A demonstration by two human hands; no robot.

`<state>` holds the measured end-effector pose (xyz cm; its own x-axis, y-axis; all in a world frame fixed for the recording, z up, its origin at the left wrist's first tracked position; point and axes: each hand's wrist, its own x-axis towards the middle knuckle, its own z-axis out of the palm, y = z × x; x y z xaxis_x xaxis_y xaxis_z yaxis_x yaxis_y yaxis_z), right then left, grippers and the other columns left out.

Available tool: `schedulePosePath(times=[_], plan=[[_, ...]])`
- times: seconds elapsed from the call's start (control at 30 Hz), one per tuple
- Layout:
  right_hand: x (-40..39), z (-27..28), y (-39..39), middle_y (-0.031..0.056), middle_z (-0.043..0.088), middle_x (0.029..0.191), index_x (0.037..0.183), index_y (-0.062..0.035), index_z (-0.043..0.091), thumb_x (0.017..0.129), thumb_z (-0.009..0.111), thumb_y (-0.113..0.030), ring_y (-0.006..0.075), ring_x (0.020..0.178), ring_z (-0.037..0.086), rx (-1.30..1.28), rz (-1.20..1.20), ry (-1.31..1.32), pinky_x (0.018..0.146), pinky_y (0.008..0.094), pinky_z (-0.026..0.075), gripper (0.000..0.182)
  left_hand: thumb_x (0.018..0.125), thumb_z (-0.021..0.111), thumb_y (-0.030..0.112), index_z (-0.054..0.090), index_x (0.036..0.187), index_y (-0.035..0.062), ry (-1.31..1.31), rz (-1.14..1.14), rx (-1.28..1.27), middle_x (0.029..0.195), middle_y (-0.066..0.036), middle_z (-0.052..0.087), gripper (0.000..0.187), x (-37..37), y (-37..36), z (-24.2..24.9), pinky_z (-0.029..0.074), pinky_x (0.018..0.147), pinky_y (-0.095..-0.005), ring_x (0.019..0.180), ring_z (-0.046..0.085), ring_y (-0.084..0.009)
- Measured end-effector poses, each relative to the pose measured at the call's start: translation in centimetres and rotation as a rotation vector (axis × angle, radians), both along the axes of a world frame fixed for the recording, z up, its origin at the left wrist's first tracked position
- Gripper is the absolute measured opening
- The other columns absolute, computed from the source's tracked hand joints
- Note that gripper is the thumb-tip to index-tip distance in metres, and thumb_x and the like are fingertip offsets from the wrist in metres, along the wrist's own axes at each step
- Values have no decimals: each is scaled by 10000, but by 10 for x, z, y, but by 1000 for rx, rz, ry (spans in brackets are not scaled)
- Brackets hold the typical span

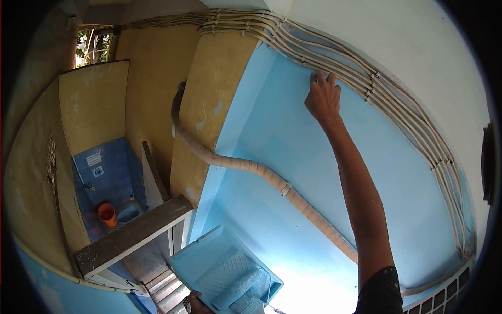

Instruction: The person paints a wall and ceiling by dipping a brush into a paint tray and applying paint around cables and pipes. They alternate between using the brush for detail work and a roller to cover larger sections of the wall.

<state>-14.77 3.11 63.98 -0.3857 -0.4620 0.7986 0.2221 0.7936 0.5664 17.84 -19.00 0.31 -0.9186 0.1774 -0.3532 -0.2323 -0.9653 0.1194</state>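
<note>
My right hand (323,100) is raised high against the light blue wall (293,125), right under a bundle of pale cables (348,78). Its fingers are curled towards the wall at the lowest cable; whatever they grip, if anything, is hidden. Low in the view, my left hand (196,303) grips the edge of a blue paint tray (201,251), mostly cut off by the frame. Inside the tilted tray lies a paint roller (243,288), coated with light blue paint.
A thick wrapped pipe (266,175) crosses the wall diagonally. Left of it are a yellowish pillar (217,89) and a dark wooden beam (133,235). Farther down stands an orange bucket (107,214) in a blue-walled washroom. A grille (444,295) sits at lower right.
</note>
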Motion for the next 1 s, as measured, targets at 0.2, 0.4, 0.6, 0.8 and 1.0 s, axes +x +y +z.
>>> schedulePosePath(times=[0.2,0.4,0.6,0.8,1.0], plan=[[-2,10,1,32,613,1089,872,-37,694,758,657,-7,260,1008,531,-61,3,22,722,425,437,124,571,572,179,426,1398,-25,20,4,10,1328,-194,547,864,0,-3,1,437,1082,-528,1224,524,-412],[-3,4,3,28,625,1165,1041,-86,718,759,634,6,259,1050,538,-189,42,77,783,439,417,308,579,571,175,425,1393,-30,18,6,7,1315,-196,547,852,-1,-1,-4,443,1074,-526,1214,527,-410],[-9,18,6,27,641,1148,1061,-106,718,765,616,17,253,1053,551,-152,26,43,811,473,395,336,583,569,180,422,1391,-27,-9,4,-7,1309,-195,544,847,1,-1,-1,448,1065,-525,1208,529,-410],[-10,28,-6,55,619,1082,875,-95,710,744,637,8,264,1020,550,-230,-59,-31,802,498,377,182,579,566,184,405,1398,-21,9,-18,-19,1320,-199,530,859,3,-3,6,445,1067,-539,1211,523,-419],[-8,27,-5,99,565,1165,938,-103,725,754,632,-2,290,1047,540,-245,-84,-89,792,518,386,229,576,563,181,404,1410,-4,-46,-27,-15,1323,-202,530,869,3,-3,2,439,1076,-544,1226,514,-423]])
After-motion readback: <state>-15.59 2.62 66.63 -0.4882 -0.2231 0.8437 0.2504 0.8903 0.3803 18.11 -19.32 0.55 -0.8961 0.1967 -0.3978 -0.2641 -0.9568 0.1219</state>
